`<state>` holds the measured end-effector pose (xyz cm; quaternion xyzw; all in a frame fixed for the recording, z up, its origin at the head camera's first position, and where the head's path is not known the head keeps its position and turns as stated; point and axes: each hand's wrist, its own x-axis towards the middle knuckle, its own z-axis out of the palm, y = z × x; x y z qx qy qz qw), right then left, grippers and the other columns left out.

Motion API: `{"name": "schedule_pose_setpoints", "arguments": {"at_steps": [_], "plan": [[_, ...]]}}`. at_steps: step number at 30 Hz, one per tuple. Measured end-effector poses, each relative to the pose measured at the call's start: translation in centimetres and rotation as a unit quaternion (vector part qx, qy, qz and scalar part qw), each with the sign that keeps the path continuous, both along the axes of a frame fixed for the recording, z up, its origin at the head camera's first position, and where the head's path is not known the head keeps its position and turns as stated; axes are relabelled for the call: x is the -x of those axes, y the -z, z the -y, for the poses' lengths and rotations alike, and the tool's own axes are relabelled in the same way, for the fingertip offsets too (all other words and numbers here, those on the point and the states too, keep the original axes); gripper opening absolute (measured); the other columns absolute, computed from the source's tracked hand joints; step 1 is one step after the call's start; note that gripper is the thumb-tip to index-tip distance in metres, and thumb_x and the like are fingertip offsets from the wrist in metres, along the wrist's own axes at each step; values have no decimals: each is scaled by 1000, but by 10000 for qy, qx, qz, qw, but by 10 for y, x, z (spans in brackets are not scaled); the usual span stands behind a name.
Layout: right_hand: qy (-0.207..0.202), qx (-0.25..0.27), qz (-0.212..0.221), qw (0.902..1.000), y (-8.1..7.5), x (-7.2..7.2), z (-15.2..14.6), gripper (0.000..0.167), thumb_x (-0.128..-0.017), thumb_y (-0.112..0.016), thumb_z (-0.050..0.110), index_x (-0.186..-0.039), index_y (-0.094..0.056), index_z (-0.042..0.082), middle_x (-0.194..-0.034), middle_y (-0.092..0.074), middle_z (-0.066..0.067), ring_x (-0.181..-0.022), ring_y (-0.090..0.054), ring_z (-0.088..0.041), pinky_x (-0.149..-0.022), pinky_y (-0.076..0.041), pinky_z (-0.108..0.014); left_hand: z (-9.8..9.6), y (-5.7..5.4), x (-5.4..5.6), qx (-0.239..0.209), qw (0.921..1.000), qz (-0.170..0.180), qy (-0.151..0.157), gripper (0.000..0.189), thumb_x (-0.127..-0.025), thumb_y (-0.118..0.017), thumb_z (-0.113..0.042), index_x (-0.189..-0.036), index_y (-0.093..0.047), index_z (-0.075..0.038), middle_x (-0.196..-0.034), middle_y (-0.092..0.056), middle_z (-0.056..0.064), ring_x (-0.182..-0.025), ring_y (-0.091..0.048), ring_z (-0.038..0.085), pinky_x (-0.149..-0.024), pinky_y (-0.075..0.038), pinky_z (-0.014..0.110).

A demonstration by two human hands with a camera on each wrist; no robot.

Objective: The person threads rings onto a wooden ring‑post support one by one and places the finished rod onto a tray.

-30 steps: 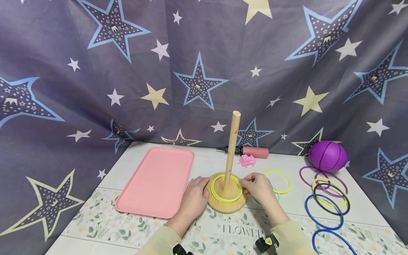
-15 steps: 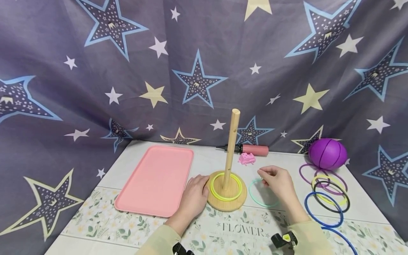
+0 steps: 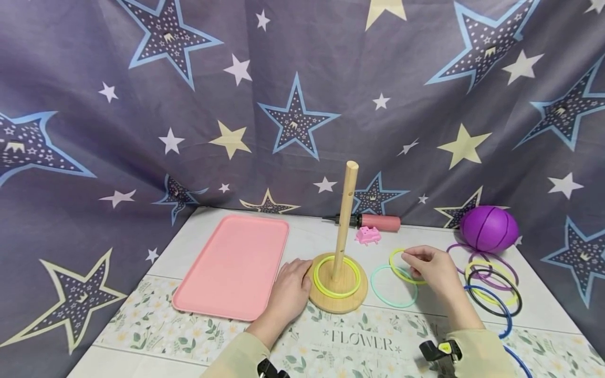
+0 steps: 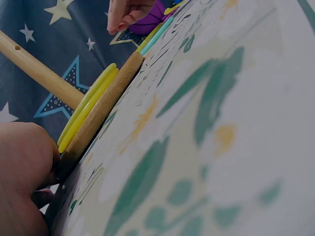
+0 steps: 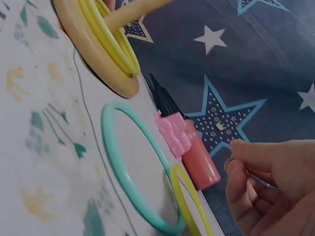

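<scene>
My left hand [image 3: 289, 291] grips the left edge of the round base of a wooden peg stand [image 3: 346, 210]. Two stacked yellow rings [image 3: 336, 295] lie flat on that base, around the upright peg. To the right of the stand, a teal ring [image 5: 117, 166] lies on the table, with a loose yellow ring [image 5: 181, 195] overlapping it. Above the loose ring hovers my right hand [image 3: 432, 270], fingers loosely bent and thumb near the forefinger. In the right wrist view it appears apart from the ring, with nothing seen in its fingers.
A pink tray [image 3: 231, 268] lies left of the stand. Behind it are a red hand pump [image 3: 380, 222] and a small pink toy [image 3: 367, 235]. On the right sit a purple ball [image 3: 489, 229] and several overlapping rings, including a black ring [image 3: 520, 302]. A starry cloth hangs behind.
My right hand has left the yellow rings on the stand's base and moved right, past the teal ring, to above the loose yellow ring. My left hand stays on the base.
</scene>
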<state>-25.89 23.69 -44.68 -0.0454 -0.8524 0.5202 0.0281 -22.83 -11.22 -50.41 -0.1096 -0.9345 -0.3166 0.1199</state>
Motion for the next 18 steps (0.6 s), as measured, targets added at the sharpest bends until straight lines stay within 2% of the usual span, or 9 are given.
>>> {"name": "schedule_pose_setpoints", "arguments": {"at_steps": [6, 12, 15, 18], "plan": [[-315, -74, -26, 9995, 6, 0, -10, 33, -104, -80, 20, -124, -76, -5, -90, -74, -9, -73, -66, -15, -62, -59, -27, 0, -1, 0, 19, 10000, 4, -1, 40, -109, -60, -5, -147, -66, 3, -145, -68, 17, -152, -50, 41, -133, -29, 58], [-545, -429, -21, 9976, 12, 1, -17, 31, -103, -81, 19, -123, -77, -4, -91, -74, -7, -76, -65, -18, -62, -55, -28, 0, 0, 0, 27, 10000, 33, 7, 40, -109, -60, -6, -148, -66, 1, -146, -68, 16, -152, -50, 40, -134, -28, 57], [-475, -481, -9, 9977, 13, 2, -19, 32, -103, -82, 20, -123, -77, -4, -92, -74, -5, -77, -65, -17, -62, -55, -27, -1, -1, -1, 17, 10000, 21, -4, 40, -109, -61, -6, -148, -66, 2, -145, -68, 16, -152, -51, 40, -133, -29, 58], [-200, -434, -29, 9989, 12, 1, -24, 34, -103, -82, 22, -124, -77, -4, -93, -75, -4, -77, -66, -16, -62, -56, -27, -2, -3, -1, 20, 10000, 19, -16, 40, -109, -61, -5, -148, -66, 2, -145, -68, 16, -152, -50, 40, -134, -29, 58]]}}
